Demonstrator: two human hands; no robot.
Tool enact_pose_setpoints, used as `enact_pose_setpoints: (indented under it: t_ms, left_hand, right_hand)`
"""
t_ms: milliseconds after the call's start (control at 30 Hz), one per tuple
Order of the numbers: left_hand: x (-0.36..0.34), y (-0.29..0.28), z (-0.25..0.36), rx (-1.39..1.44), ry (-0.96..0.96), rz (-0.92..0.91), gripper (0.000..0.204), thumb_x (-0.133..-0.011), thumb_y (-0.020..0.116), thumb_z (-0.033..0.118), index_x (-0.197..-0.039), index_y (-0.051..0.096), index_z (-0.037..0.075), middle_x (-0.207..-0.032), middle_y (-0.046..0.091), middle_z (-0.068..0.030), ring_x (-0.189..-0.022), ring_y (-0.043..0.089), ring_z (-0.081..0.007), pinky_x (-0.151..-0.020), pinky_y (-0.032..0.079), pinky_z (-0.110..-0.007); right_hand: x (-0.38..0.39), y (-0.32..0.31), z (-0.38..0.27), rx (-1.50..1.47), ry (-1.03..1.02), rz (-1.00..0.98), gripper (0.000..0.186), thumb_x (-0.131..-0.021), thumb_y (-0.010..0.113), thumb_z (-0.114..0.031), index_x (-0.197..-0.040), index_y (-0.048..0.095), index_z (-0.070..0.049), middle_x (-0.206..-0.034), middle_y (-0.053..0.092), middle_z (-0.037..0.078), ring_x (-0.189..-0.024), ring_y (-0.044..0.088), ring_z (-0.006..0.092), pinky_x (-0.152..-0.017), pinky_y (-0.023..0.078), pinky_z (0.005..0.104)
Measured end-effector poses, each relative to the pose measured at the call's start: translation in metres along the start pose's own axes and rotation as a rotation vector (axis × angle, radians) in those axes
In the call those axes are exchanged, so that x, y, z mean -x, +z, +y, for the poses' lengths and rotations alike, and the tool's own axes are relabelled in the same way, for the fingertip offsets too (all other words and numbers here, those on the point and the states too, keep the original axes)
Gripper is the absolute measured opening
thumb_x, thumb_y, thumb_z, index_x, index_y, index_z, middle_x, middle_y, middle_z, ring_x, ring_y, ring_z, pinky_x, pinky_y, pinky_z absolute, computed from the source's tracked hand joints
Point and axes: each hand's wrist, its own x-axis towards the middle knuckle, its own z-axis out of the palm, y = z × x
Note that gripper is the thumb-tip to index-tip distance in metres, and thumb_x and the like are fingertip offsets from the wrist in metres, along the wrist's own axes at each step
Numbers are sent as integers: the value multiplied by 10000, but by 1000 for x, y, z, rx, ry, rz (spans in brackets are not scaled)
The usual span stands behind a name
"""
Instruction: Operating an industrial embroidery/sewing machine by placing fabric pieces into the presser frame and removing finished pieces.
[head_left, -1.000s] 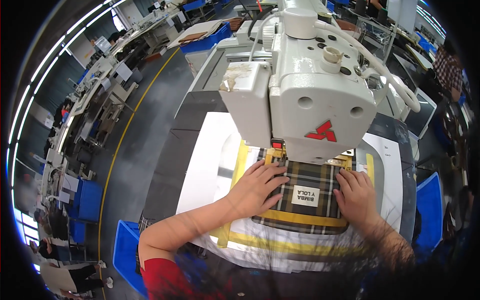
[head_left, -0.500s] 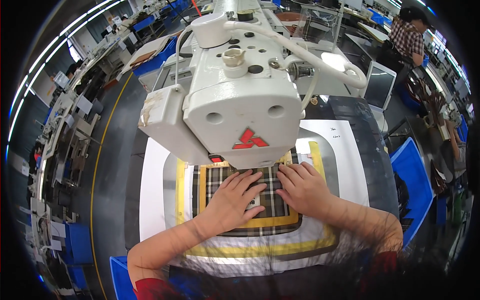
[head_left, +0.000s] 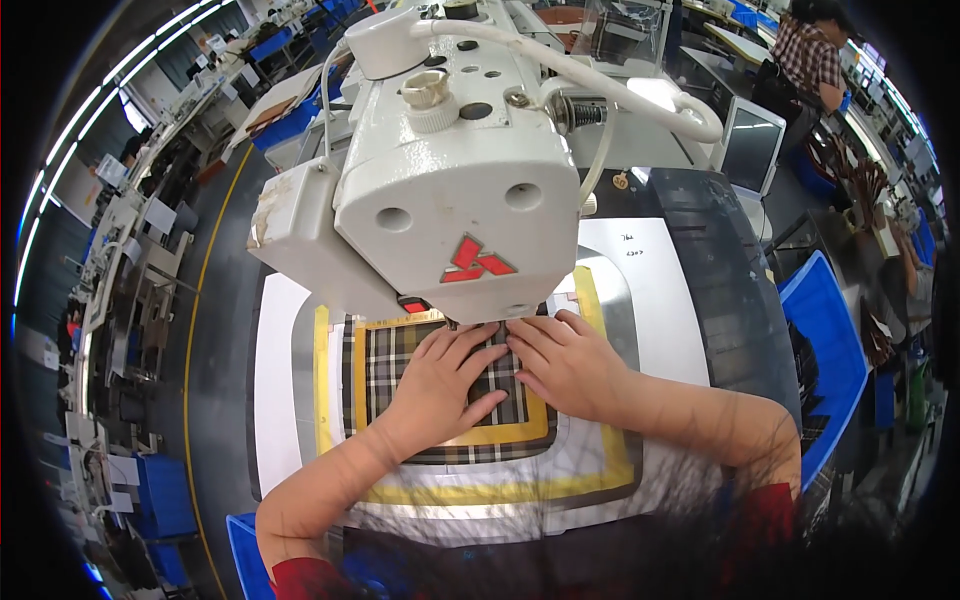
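Observation:
Dark plaid fabric lies inside a rectangular yellow-edged opening, under the head of a large white industrial sewing machine. My left hand rests flat on the fabric with fingers spread, their tips close to the needle area. Beside it, my right hand presses palm-down over the right edge of the fabric, fingers stretched toward the same spot. The fingertips of both hands nearly meet just below the machine head. The needle itself is mostly hidden.
A wider plate with yellow strips and white sheeting surrounds the fabric on a dark table. A blue bin stands at the right, beyond it a screen. A person in a checked shirt works at the far right.
My hands have drawn closer together near the needle. A white label seen by my left hand is now out of sight. The machine and plate sit further left in view.

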Motion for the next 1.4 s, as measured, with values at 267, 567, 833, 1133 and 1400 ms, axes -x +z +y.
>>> enact_pose_setpoints:
  t_ms: [267,567,833,1133,1400]
  left_hand:
    - [0,-3,2,-1,5,44,520,-828,673,373,-1244,538,93,-1354,477,-113,-1262,432,-312,-1088,308,-449]
    - [2,-4,2,-26,0,74,533,-806,693,379,-1236,540,102,-1351,479,-111,-1238,459,-306,-1070,335,-447]
    - [6,5,-1,-23,50,71,461,-852,641,377,-1231,548,131,-1376,478,-98,-1290,430,-299,-1096,305,-456]
    - [33,-7,9,106,170,-27,285,-883,600,311,-1088,621,114,-1265,558,-61,-1232,486,-248,-1079,338,-424]
    - [41,-7,8,140,143,-39,369,-878,630,347,-1171,625,123,-1339,534,-58,-1292,457,-257,-1087,333,-454]
  right_hand:
    - [18,-11,-10,-63,-100,-12,346,-853,626,-255,-1102,622,-15,-1224,588,109,-1167,518,245,-971,406,422]
    - [35,-16,-33,-68,-233,-38,286,-858,610,-226,-1051,644,-17,-1153,615,106,-1122,543,248,-976,400,435]
    - [37,-18,-35,-29,-207,-91,284,-846,621,-221,-1048,641,-22,-1179,603,111,-1113,547,238,-969,402,429]
    - [31,-23,-32,-41,-206,-79,307,-815,658,-190,-1061,642,-6,-1172,601,115,-1071,566,243,-930,430,418]
    - [25,-23,-29,-42,-196,-84,299,-817,658,-188,-1055,649,-5,-1176,595,114,-1074,558,243,-936,426,406]
